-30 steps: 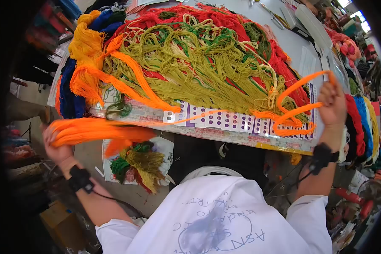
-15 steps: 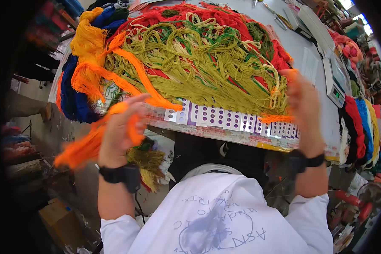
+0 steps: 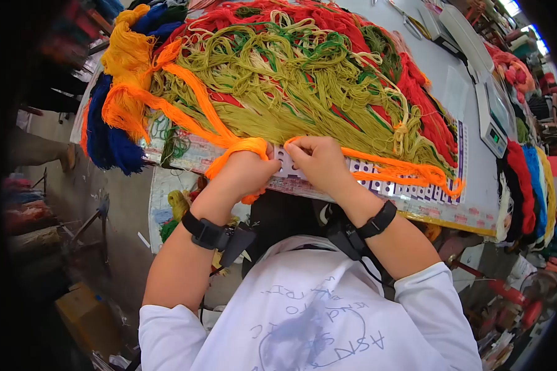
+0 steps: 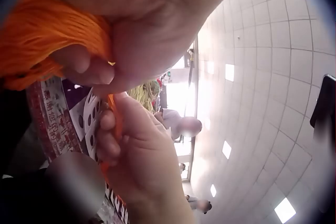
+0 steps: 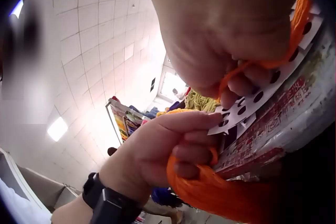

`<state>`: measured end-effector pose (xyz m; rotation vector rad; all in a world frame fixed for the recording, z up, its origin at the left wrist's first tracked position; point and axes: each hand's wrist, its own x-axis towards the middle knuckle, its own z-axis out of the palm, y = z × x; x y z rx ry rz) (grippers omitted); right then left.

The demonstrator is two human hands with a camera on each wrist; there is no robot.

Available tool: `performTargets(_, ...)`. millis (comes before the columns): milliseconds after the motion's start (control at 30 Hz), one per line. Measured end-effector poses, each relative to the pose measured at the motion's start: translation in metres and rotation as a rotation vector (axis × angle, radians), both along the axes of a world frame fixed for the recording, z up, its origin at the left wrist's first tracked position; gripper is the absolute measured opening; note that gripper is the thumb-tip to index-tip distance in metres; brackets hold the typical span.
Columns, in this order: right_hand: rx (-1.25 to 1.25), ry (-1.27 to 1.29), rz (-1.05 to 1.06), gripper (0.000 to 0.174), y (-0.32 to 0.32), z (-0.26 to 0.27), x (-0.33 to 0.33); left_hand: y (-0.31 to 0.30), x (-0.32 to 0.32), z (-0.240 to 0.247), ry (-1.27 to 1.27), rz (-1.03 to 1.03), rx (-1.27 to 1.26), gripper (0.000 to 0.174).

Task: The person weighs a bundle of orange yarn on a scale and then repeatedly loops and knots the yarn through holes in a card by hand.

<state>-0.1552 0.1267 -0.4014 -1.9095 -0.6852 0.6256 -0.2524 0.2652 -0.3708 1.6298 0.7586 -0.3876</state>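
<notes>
At the table's (image 3: 414, 207) front edge, both hands — left (image 3: 246, 173), right (image 3: 320, 162) — curl their fingers around orange yarn (image 3: 393, 167), close together.

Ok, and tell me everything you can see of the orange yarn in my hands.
The orange yarn is bright, with many fine, soft-looking strands. A thick, loose bundle drapes round your left hand, caught in its curled fingers. Your right hand pinches a thinner strand. More lies bunched to the right, over dotted cards along the table edge. The fingers hide whether the held parts join.
</notes>
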Motion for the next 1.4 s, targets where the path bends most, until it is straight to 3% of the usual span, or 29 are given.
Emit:
performTargets(100,-0.070,0.003,0.013,0.021,0.004,0.001,0.005,0.002,-0.001,0.010,-0.031,0.055,-0.094,0.010)
performTargets(200,-0.097,0.186,-0.018,0.020,0.006,-0.002,0.006,0.011,-0.002,0.004,-0.038,0.050,-0.221,0.008)
performTargets(400,-0.180,-0.077,-0.075,0.015,0.008,0.003,-0.011,0.010,0.001,-0.004,-0.049,0.109,-0.291,0.013)
performTargets(467,-0.063,-0.553,-0.045,0.011,0.005,-0.001,-0.020,0.008,0.002,-0.004,-0.053,0.128,-0.286,0.012)
performTargets(567,-0.059,-0.507,0.078,0.007,-0.008,0.007,-0.030,0.005,0.004,0.001,-0.045,0.147,-0.267,0.010)
performTargets(667,0.090,-0.325,0.065,0.004,-0.016,0.000,-0.024,0.003,0.006,-0.004,-0.033,0.170,-0.244,0.009)
performTargets(800,0.108,-0.300,0.041,0.007,-0.013,0.003,-0.020,0.001,0.002,-0.002,-0.064,0.192,-0.189,0.009)
performTargets(900,-0.078,-0.261,0.070,0.019,-0.014,0.012,-0.017,0.021,-0.007,0.003,-0.140,0.311,0.000,0.008)
performTargets(1000,-0.086,-0.474,0.135,0.022,-0.013,0.005,-0.015,0.073,-0.029,0.008,-0.295,0.594,-0.336,0.016)
performTargets(1033,-0.111,-0.520,0.154,0.020,-0.011,0.002,-0.013,0.075,-0.030,0.010,-0.294,0.593,-0.326,0.016)
performTargets(1100,-0.129,-0.564,0.183,0.017,-0.004,0.003,-0.012,0.066,-0.028,0.032,-0.240,0.606,-0.650,0.014)
performTargets(1167,-0.265,-0.711,0.259,0.015,0.000,0.009,-0.010,0.062,-0.031,0.029,-0.220,0.628,-0.705,0.018)
performTargets(1200,-0.267,-0.712,0.253,0.015,0.002,0.011,-0.007,0.062,-0.031,0.029,-0.196,0.552,-0.846,0.020)
performTargets(1267,-0.045,-0.896,0.229,0.011,0.004,0.014,-0.004,0.061,-0.029,0.020,-0.184,0.411,-1.073,0.027)
performTargets(1400,-0.079,-0.630,0.205,0.014,0.001,0.022,-0.002,0.048,-0.022,0.009,-0.148,0.392,-1.191,0.031)
